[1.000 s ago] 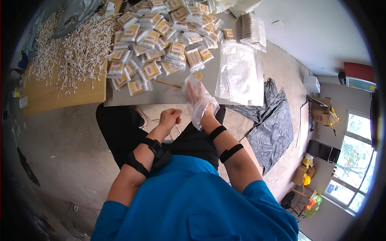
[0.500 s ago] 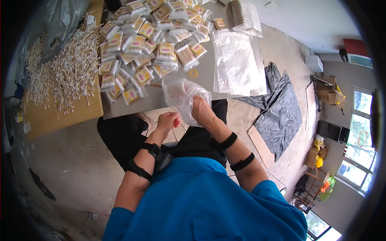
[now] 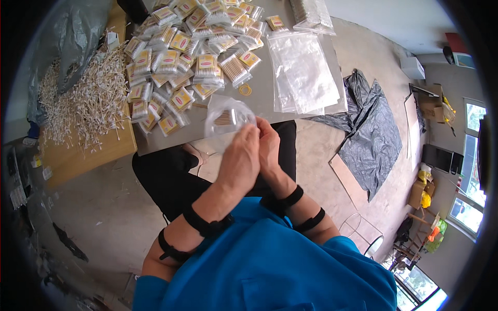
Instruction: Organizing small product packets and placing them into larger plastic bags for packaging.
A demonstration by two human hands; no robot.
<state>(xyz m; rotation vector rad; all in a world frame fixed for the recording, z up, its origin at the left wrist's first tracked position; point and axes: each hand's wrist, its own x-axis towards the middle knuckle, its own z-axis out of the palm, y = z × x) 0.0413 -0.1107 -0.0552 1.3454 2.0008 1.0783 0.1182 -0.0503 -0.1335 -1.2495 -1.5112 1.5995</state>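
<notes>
My left hand (image 3: 240, 159) and my right hand (image 3: 268, 146) meet above my lap, just off the table's near edge. Fingers of both are closed together on the gathered end of a clear plastic bag (image 3: 245, 110). The bag bulges toward the table, and a row of cotton swab sticks (image 3: 224, 118) shows in or through it. My fingertips are partly hidden by the hands themselves. Beyond the bag, a heap of small packs of cotton swabs (image 3: 206, 65) with yellow cards covers the grey table (image 3: 197, 136). Yellow rubber bands (image 3: 245, 90) lie close by.
To the left, loose cotton swabs (image 3: 85, 98) are piled on a wooden board (image 3: 93, 163) beside grey plastic sheeting (image 3: 85, 36). Flat clear bags (image 3: 303, 75) lie at the table's right, with a packed bundle (image 3: 311, 15) behind. A dark plastic sheet (image 3: 371, 140) covers floor at right.
My left hand has come up and right to join the right hand at the bag, and its fingers have closed on it. My right hand has come out of the bag's folds to its gathered end.
</notes>
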